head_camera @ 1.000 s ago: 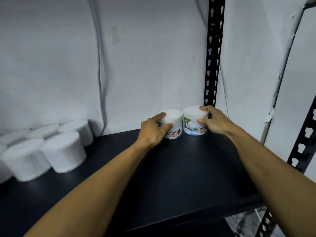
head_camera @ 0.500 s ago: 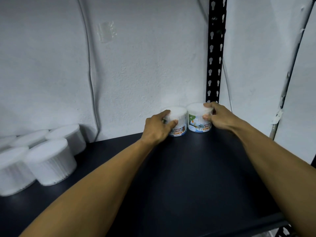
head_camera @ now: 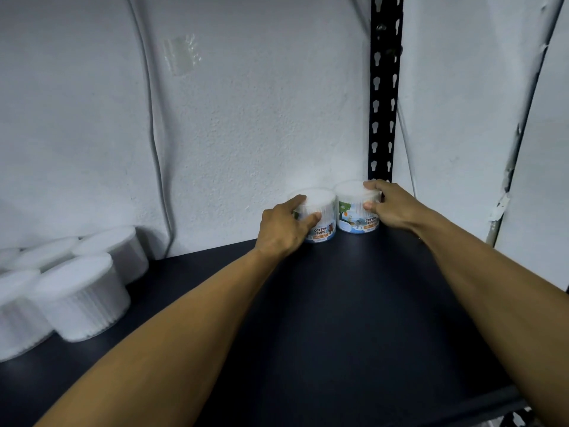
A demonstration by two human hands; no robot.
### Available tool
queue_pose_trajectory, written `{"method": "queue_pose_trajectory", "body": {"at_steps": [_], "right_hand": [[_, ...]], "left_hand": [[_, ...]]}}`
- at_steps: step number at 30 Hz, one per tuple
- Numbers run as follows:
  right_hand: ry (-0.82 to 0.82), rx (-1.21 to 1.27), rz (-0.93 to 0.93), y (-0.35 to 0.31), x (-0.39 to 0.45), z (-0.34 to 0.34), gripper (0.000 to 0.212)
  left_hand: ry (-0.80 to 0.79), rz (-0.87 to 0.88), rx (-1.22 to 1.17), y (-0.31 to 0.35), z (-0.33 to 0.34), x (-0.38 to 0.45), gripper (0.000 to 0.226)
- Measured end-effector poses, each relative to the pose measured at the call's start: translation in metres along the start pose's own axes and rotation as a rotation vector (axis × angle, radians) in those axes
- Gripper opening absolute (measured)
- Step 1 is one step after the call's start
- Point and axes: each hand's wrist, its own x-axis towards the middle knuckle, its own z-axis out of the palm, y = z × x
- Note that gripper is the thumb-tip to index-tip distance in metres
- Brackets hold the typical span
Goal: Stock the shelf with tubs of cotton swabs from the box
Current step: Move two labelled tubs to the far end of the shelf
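Observation:
Two small tubs of cotton swabs stand side by side at the back right corner of the dark shelf point(head_camera: 354, 303), against the white wall. My left hand point(head_camera: 284, 224) grips the left tub point(head_camera: 321, 223), thumb on its front and fingers round its left side. The right tub point(head_camera: 354, 211), with a tree picture on its label, is held by my right hand point(head_camera: 392, 206), fingers over the lid edge and thumb on the side. Both tubs rest on the shelf and touch each other. The box is out of view.
Several white tubs point(head_camera: 81, 298) with plain sides are grouped at the shelf's left end. A black perforated upright point(head_camera: 383, 87) rises just behind the right tub. A thin cable point(head_camera: 151, 118) runs down the wall. The shelf's front edge point(head_camera: 462, 402) shows at the bottom right.
Both hands have pushed the two tubs a little farther back toward the wall and the corner upright. The view has shifted slightly left and closer.

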Motion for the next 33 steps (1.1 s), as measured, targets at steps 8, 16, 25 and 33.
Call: {"method": "queue_pose_trajectory", "body": {"at_steps": [8,16,25,33], "right_hand": [[-0.013,-0.013,-0.006,0.0005,0.0039,0.0009,0.053],[-0.029,-0.011,-0.028,0.0024,0.0059,0.0011,0.054],[-0.029,0.073,-0.009,0.0055,0.0063,0.0,0.061],[0.001,0.113,-0.007,0.0065,0.0045,0.0037,0.061]], "left_hand": [[0.041,0.007,-0.022,-0.0038,0.0027,-0.0009,0.059],[0.041,0.023,-0.004,-0.0053,0.0035,-0.0025,0.059],[0.028,0.043,0.094,-0.0101,0.0032,0.0009,0.065],[0.044,0.054,0.131,-0.0087,0.003,0.0024,0.064]]}}
